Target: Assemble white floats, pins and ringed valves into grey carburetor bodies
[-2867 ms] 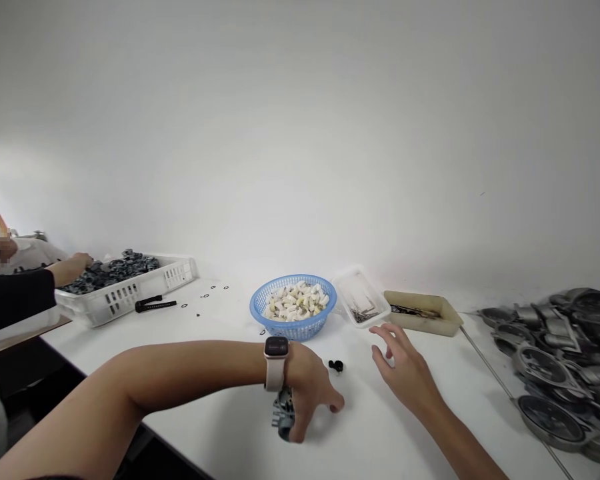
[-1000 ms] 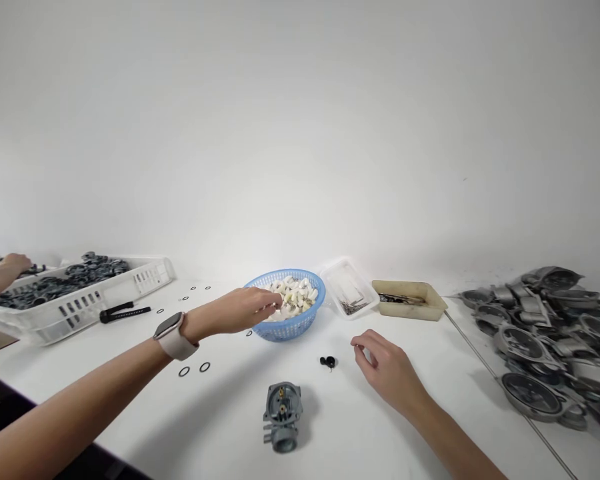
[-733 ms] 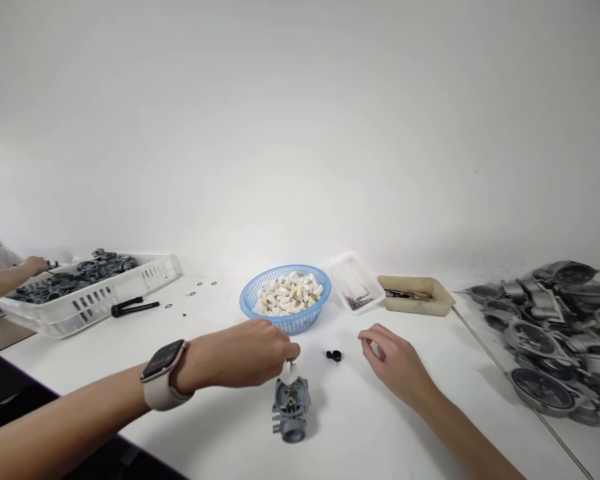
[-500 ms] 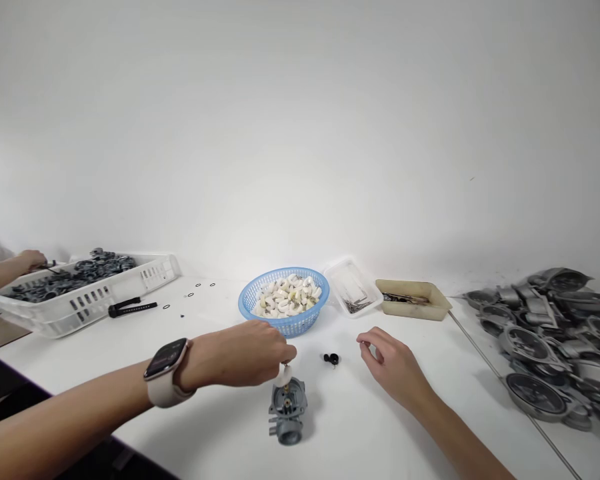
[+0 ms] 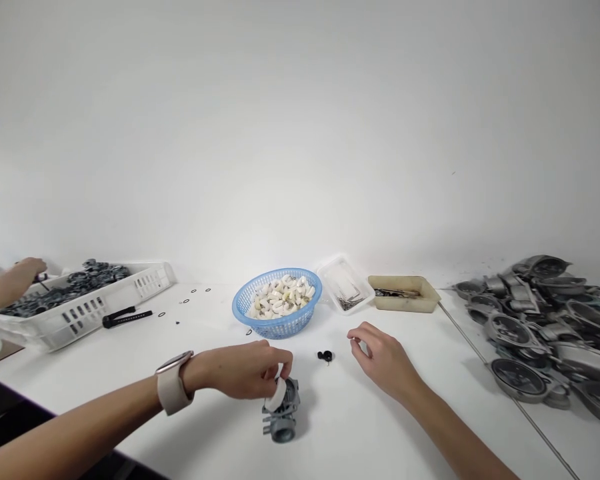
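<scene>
A grey metal carburetor body [image 5: 282, 417] stands on the white table [image 5: 220, 427] in front of me. My left hand [image 5: 247, 369], with a pale watch on the wrist, pinches a small white plastic part [image 5: 275, 397] against the top of that body. My right hand [image 5: 380, 360] hovers just above the table to the right, fingers loosely curled with the thumb and forefinger close together; whether they pinch anything I cannot tell. A small black part [image 5: 325, 356] lies between the two hands. Behind them is a blue basket [image 5: 277, 323] full of white parts.
A clear lidded box [image 5: 345, 288] and a beige tray [image 5: 404, 293] of small metal pins sit behind the basket. Grey metal castings [image 5: 535, 320] are heaped at the right. At the left, another person's hand [image 5: 27, 268] reaches into a white crate [image 5: 85, 303]; a black tool [image 5: 127, 315] and o-rings lie nearby.
My left hand went to the blue basket, took a white part and brought it down onto the carburetor body. My right hand stayed almost still.
</scene>
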